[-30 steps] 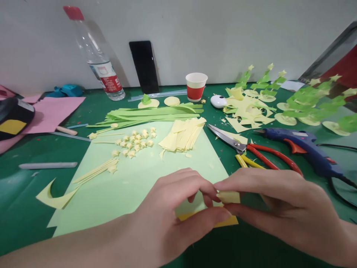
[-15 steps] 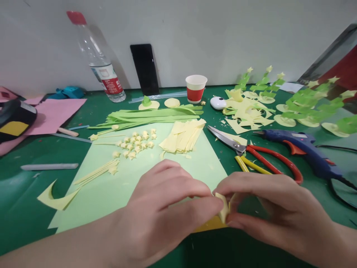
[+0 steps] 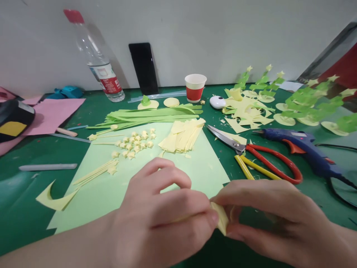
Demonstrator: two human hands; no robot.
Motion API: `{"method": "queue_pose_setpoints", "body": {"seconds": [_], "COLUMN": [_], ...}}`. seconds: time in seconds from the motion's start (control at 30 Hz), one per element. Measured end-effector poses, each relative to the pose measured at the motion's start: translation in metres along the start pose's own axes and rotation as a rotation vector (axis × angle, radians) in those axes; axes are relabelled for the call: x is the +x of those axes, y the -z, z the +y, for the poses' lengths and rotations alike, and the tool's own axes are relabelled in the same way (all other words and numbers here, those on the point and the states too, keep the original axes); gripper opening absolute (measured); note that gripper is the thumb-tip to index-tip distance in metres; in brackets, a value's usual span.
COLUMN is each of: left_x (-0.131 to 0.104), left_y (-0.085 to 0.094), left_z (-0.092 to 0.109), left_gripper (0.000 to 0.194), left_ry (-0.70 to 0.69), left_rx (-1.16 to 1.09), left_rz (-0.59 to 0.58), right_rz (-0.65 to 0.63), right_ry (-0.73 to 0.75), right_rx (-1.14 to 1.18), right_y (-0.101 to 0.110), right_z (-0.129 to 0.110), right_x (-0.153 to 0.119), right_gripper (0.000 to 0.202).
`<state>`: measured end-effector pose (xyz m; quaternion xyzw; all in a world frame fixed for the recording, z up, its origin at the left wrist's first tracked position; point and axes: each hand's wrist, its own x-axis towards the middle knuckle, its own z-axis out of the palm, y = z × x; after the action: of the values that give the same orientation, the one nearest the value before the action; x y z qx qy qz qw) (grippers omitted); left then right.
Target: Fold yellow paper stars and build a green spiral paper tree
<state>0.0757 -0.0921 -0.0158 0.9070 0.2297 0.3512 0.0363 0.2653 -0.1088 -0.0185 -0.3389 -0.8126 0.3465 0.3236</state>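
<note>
A small folded piece of yellow paper strip (image 3: 220, 219) is pinched between my two hands, low in the head view. My left hand (image 3: 167, 216) grips its left side between thumb and forefinger, the other fingers curled. My right hand (image 3: 267, 216) holds the right side between its thumb and fingertips; part of the paper there is hidden. Beyond them, on a light green paper sheet (image 3: 95, 190), lie several folded yellow paper stars (image 3: 134, 143) and a fanned stack of yellow paper strips (image 3: 182, 136).
Right of the sheet lie red-handled scissors (image 3: 267, 163) and a blue glue gun (image 3: 304, 147). Behind are green paper strips (image 3: 150, 115), a paper cup (image 3: 195, 89), a phone (image 3: 143, 69), a bottle (image 3: 104, 74) and yellow scraps (image 3: 248, 111). Green paper plants (image 3: 304, 104) stand at right.
Both hands have shifted slightly lower, with the folded yellow paper still between them. The left forefinger and thumb have changed position on it, and the paper has tilted.
</note>
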Motion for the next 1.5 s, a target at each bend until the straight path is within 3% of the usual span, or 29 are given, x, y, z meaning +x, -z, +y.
{"method": "queue_pose_setpoints", "body": {"seconds": [0.1, 0.23, 0.4, 0.57, 0.73, 0.83, 0.93, 1.13, 1.33, 1.5], "left_x": [-0.002, -0.002, 0.000, 0.000, -0.004, -0.006, -0.006, -0.004, -0.001, -0.001], "left_y": [0.001, 0.007, 0.002, -0.005, -0.010, -0.009, -0.008, -0.008, -0.008, -0.008], "left_z": [0.000, -0.004, -0.005, 0.002, 0.006, 0.005, 0.004, 0.003, 0.006, 0.000], "left_gripper": [0.029, 0.012, 0.010, 0.017, 0.018, 0.015, 0.015, 0.017, 0.025, 0.018], "left_ry": [-0.033, -0.030, 0.175, 0.386, 0.489, 0.524, 0.513, 0.455, 0.417, 0.179], "left_rx": [0.045, -0.069, -0.338, -0.583, -0.728, -0.744, -0.753, -0.746, -0.638, -0.357], "left_rz": [0.076, -0.109, -0.112, -0.251, -0.276, -0.314, -0.305, -0.241, -0.200, -0.180], "right_rz": [0.027, 0.100, 0.186, 0.150, 0.306, 0.311, 0.298, 0.084, 0.136, 0.222], "right_ry": [0.028, 0.035, 0.059, 0.186, 0.368, 0.382, 0.373, 0.282, 0.278, 0.311], "right_rx": [-0.010, -0.007, -0.079, -0.293, -0.415, -0.431, -0.420, -0.381, -0.333, -0.427], "right_y": [-0.001, -0.005, -0.007, 0.000, 0.006, 0.005, 0.003, 0.000, 0.001, 0.005], "right_z": [0.000, 0.003, 0.009, 0.004, -0.012, -0.014, -0.007, 0.006, 0.001, -0.005], "right_x": [0.000, -0.005, -0.013, -0.006, 0.009, 0.011, 0.003, -0.010, -0.003, 0.000], "right_gripper": [0.010, 0.011, 0.013, 0.012, 0.029, 0.030, 0.024, 0.019, 0.011, 0.011]}}
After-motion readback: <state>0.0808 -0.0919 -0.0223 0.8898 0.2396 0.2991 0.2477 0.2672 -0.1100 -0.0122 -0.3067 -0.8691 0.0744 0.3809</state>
